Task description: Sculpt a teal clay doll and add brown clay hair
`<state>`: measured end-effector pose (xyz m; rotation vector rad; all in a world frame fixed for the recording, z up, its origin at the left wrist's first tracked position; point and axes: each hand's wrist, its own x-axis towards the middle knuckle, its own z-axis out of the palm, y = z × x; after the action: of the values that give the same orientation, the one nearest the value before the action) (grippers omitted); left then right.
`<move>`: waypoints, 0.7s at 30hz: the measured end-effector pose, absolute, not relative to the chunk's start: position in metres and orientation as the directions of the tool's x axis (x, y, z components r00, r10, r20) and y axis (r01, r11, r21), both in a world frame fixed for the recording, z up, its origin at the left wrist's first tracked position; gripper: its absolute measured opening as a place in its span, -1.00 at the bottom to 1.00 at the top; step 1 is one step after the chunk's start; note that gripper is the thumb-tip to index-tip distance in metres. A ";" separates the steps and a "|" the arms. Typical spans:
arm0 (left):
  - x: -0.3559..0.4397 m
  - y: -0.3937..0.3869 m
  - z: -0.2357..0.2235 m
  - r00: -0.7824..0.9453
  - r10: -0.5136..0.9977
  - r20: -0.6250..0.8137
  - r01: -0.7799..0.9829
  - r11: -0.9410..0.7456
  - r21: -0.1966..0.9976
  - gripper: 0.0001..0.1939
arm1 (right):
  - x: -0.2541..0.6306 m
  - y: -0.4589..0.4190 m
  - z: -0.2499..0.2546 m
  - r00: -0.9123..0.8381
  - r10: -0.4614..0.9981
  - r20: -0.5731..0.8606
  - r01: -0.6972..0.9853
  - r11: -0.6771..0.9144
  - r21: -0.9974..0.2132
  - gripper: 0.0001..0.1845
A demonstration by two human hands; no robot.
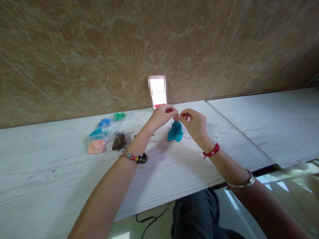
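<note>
A teal modelling-clay figure (175,131) stands on the white table, its base split into lobes. Just above its top, the fingertips of both my hands meet. My left hand (163,115) is closed in a pinch, coming in from the left. From the other side, my right hand (194,121) pinches at the same spot. Whatever lies between the fingertips is too small and too covered to make out.
Left of my hands lie bags of clay: peach (96,146), teal (98,133), blue (104,122), green (119,116) and brown (119,141). A phone with a lit screen (159,96) leans on the marbled wall (99,59). The white table (45,186) has a seam at right.
</note>
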<state>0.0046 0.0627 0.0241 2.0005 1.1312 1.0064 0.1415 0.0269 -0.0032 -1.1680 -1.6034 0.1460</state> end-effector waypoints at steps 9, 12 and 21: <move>0.006 0.063 0.024 0.320 0.898 0.303 0.395 -0.417 0.818 -0.89 | 0.141 0.025 -0.002 0.062 0.724 0.687 0.613 0.515 -0.599 -0.85; 0.006 0.063 0.024 0.323 0.897 0.302 0.387 -0.416 0.823 -0.88 | 0.142 0.025 -0.002 0.053 0.715 0.697 0.628 0.519 -0.580 -0.87; 0.005 0.062 0.023 0.340 0.887 0.314 0.375 -0.434 0.819 -0.88 | 0.142 0.025 -0.002 0.033 0.681 0.731 0.652 0.540 -0.532 -0.87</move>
<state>0.0050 0.0619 0.0234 1.9669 1.1011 1.0263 0.1418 0.0254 -0.0021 -1.1418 -1.6562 0.0324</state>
